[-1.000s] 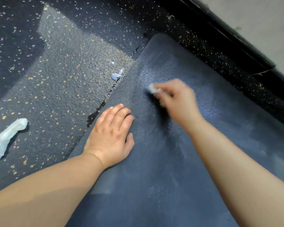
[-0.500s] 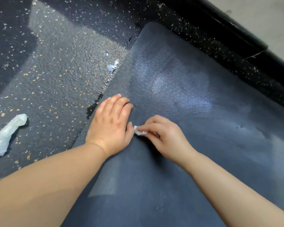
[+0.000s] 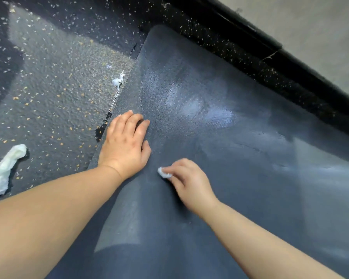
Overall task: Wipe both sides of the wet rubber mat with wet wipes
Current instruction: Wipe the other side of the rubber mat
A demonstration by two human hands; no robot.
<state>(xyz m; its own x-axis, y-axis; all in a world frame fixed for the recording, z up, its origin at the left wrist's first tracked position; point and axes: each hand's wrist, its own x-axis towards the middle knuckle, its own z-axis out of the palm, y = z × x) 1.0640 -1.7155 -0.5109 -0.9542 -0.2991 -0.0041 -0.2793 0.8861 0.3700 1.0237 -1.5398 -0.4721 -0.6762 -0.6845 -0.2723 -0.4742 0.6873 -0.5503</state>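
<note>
The dark blue-grey rubber mat (image 3: 240,162) lies flat on the floor and fills the right and lower part of the view, with a shiny wet patch near its middle. My left hand (image 3: 125,146) presses flat on the mat close to its left edge, fingers straight. Just right of it, my right hand (image 3: 187,182) pinches a small balled white wet wipe (image 3: 164,173) against the mat surface.
A crumpled used white wipe (image 3: 4,172) lies on the speckled dark floor (image 3: 52,93) at the left. A small white scrap (image 3: 117,80) sits by the mat's left edge. A black baseboard (image 3: 270,51) and pale wall run along the upper right.
My right hand dragged the wipe from the far part of the mat back toward me, to beside my left hand. The left hand stayed pressed in place.
</note>
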